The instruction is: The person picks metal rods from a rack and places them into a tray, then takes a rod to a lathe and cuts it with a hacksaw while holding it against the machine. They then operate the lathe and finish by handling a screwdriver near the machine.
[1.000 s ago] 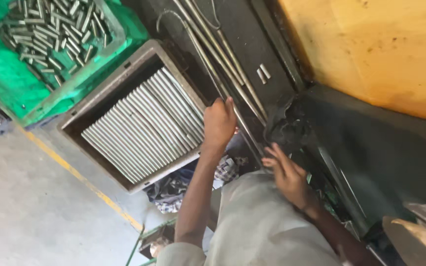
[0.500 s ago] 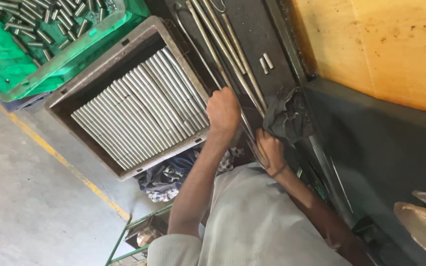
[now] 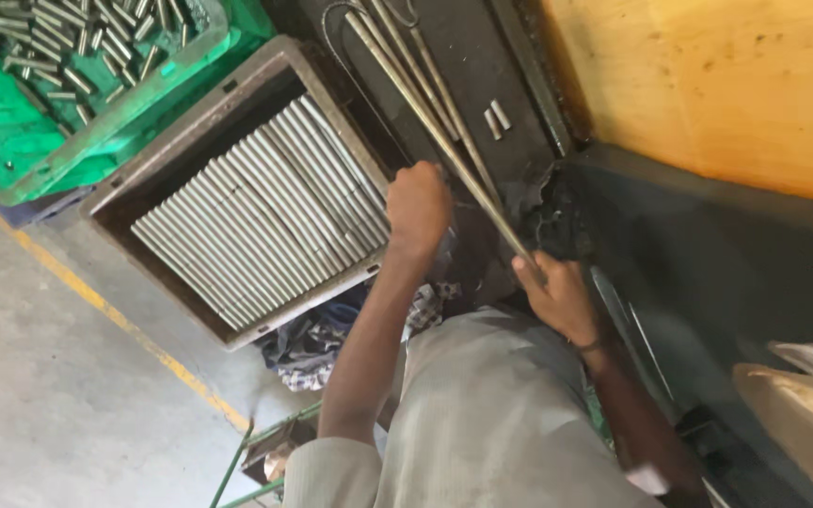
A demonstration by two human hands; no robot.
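Right hand [image 3: 557, 296] grasps long rod [image 3: 435, 136]; left hand [image 3: 416, 209] clenched at rod tray [image 3: 237, 113] corner. Risk: rod slips, strikes tray.

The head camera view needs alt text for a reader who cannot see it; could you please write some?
Seen from above, a person's right hand grips the near end of long thin metal rods on a dark bench, while the left hand rests closed beside a grey crate of neatly rowed metal tubes. A green crate holds short metal pieces.
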